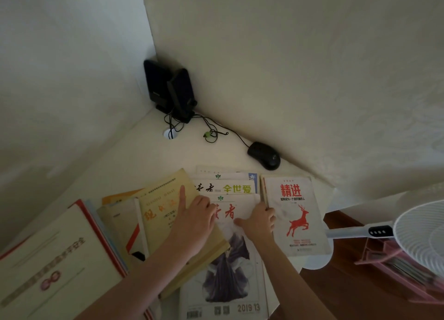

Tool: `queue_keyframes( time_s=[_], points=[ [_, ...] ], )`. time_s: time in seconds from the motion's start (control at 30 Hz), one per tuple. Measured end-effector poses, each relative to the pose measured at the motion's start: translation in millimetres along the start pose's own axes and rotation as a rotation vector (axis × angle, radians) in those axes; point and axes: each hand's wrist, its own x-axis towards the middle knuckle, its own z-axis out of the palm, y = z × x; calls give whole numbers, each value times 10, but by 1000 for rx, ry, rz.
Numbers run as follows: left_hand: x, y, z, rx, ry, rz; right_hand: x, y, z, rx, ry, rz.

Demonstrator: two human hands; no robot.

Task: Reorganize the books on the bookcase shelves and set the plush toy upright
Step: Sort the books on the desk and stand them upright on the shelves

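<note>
Books and magazines lie spread flat on a cream desk (134,158) in a corner. My left hand (192,214) grips the right edge of a yellow book (158,211), thumb on its cover. My right hand (258,220) grips the right edge of a white magazine (230,266) with a robed figure on its cover, thumb flat on top. More magazines (236,188) are stacked under it. To the right is a white book with a red deer (296,214). A big cream book with red edges (52,259) lies at the left. No plush toy is in view.
Two black speakers (169,89) stand in the corner with cables (209,132) trailing over the desk to a black mouse (264,155). A white fan (420,233) and a pink rack (398,264) stand right of the desk over a brown floor.
</note>
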Motion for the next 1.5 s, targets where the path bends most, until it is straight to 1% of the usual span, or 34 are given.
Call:
queue_keyframes(
  time_s=[0.07, 0.13, 0.23, 0.3, 0.4, 0.5, 0.6, 0.67, 0.73, 0.83, 0.9, 0.97, 1.0, 1.03, 1.1, 1.13, 1.17, 1.2, 1.23, 1.27, 1.33, 1.4, 1.5],
  points=[
    [-25, -30, 23, -15, 13, -9, 39, 16, -75, 74, -13, 1],
    [-62, -51, 61, -51, 13, -27, 56, 43, -123, 135, -6, -37],
    [-77, -62, 123, -95, -37, -55, 16, 140, -130, 227, 38, -136],
    [-70, -52, 141, -112, -108, -78, -41, 207, -129, 328, 48, -207],
    [-41, 14, 109, -194, -240, -137, -100, 217, -158, 420, -5, -299],
    [-19, 74, 108, -239, -290, -198, -108, 221, -141, 459, -107, -334],
    [-33, 80, 78, -379, -328, -247, -158, 243, -76, 482, -106, -379],
    [-55, 56, 56, -482, -298, -297, -269, 211, -96, 499, -71, -400],
    [-83, 31, 19, -570, -227, -336, -380, 155, -205, 480, -13, -422],
    [-125, 6, -28, -623, -140, -335, -504, 89, -478, 392, 73, -489],
    [-140, -5, -74, -675, -84, -340, -588, 96, -688, 443, 97, -510],
    [-142, -11, -148, -740, -41, -348, -659, 159, -880, 549, 82, -495],
    [-140, -18, -202, -791, -45, -373, -697, 189, -977, 606, 76, -482],
    [-126, -33, -263, -867, -75, -416, -724, 223, -1074, 655, 72, -474],
    [-79, -87, -411, -1057, -187, -520, -762, 258, -1267, 739, 53, -476],
    [-55, -115, -483, -1125, -259, -522, -776, 256, -1358, 778, 37, -484],
    [-34, -120, -559, -1187, -333, -486, -789, 243, -1436, 813, 21, -491],
    [-20, -113, -624, -1270, -388, -413, -820, 208, -1500, 842, 0, -500],
    [-1, -95, -672, -1360, -405, -336, -842, 170, -1541, 859, -26, -517],
    [20, -60, -724, -1439, -389, -307, -865, 135, -1571, 868, -48, -531],
    [89, 22, -852, -1521, -307, -340, -923, 72, -1636, 886, -76, -570],
    [152, 83, -965, -1525, -167, -337, -937, -5, -1720, 903, -62, -625],
    [156, 131, -1132, -1581, 19, -306, -893, -118, -1767, 928, -89, -683]
  ],
)
